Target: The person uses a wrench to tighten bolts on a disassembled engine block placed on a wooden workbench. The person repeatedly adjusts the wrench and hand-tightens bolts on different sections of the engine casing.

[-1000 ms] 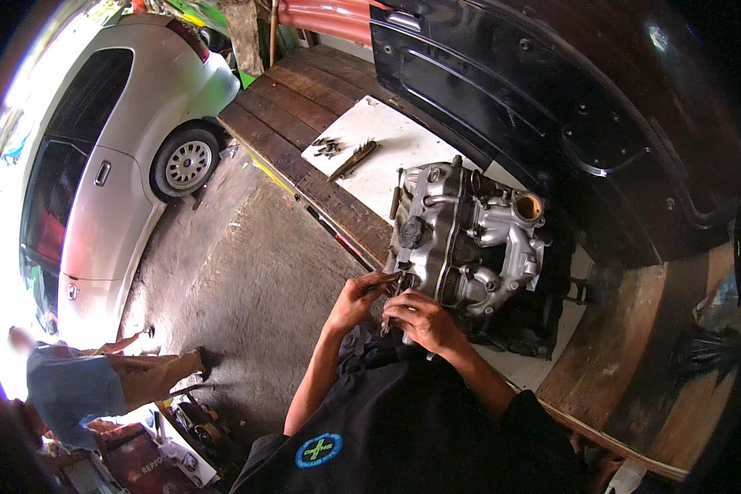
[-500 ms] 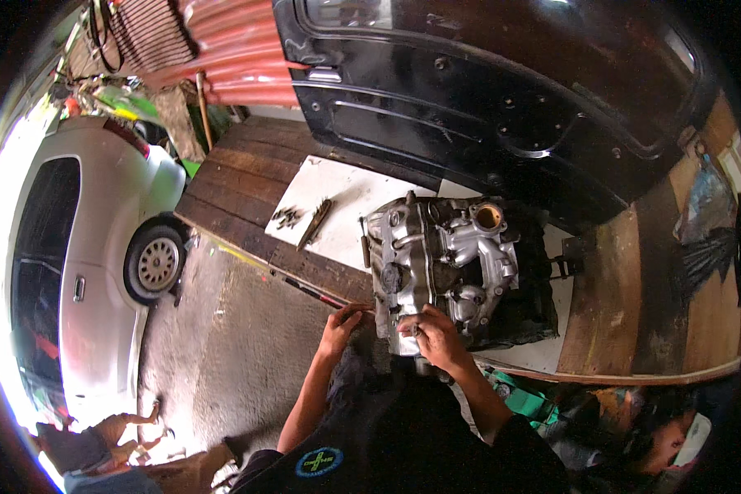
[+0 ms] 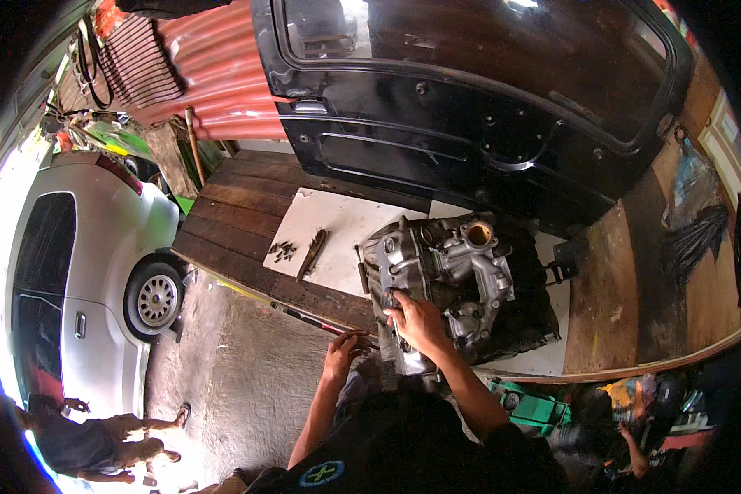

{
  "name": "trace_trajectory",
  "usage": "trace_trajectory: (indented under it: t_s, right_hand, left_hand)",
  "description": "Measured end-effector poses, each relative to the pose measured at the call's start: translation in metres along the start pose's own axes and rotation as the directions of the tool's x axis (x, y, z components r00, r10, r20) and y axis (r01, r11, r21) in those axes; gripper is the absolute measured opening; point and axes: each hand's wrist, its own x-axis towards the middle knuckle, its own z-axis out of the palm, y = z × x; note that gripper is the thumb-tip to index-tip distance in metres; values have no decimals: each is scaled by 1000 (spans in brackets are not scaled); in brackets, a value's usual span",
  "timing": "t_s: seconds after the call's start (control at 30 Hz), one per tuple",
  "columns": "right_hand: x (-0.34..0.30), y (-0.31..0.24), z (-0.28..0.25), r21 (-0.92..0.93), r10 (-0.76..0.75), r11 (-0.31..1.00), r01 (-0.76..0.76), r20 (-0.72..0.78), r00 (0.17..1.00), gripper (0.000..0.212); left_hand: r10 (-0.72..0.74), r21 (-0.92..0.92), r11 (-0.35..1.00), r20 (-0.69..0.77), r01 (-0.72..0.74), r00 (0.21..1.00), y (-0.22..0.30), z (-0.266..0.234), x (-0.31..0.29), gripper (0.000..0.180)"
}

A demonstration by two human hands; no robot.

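And here's the right hand (image 3: 420,323), out on top of the engine (image 3: 449,267), back of the hand uppermost, fingers bent and bunched toward the thumb over the left side of the metal. The left hand (image 3: 346,352) sits lower and further left, just beside the engine's near left corner by the bench edge, palm half closed, fingers loosely curled. The fingertips are small and partly hidden from up here, so I can't tell whether either hand has hold of anything. The engine itself lies at the near side of the wooden bench (image 3: 247,198), silver pipework on top, black body showing at the right, with a round, brownish opening (image 3: 477,234) facing up at the far side. Over to its left, a white board (image 3: 346,218) carries a cluster of small dark bolts (image 3: 282,250), and right beside them a long, narrow brown tool (image 3: 312,254) lies at a slant. Along the far side of the bench stands a big black door panel (image 3: 403,123), red corrugated sheeting (image 3: 214,66) to its left. Out on the far right there's a dark plastic bag (image 3: 696,243); near right, below the bench edge, a green case (image 3: 531,407). Across on the left, a silver car (image 3: 99,272) is parked on the concrete floor (image 3: 247,362), and in the near left corner another person (image 3: 90,445) in a dark top is in view.
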Motion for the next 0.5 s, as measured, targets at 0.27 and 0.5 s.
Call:
trace_trajectory:
  t_s: [0.27,0.5]
  right_hand:
    - [11,-9,7,-73,-81,995,72,-130,988,28]
    - [8,-11,12,218,57,976,-11,-208,976,26]
  left_hand:
    - [73,37,997,24,-74,997,7,17,13,28]
    - [29,14,999,60,-30,998,16,20,20,25]
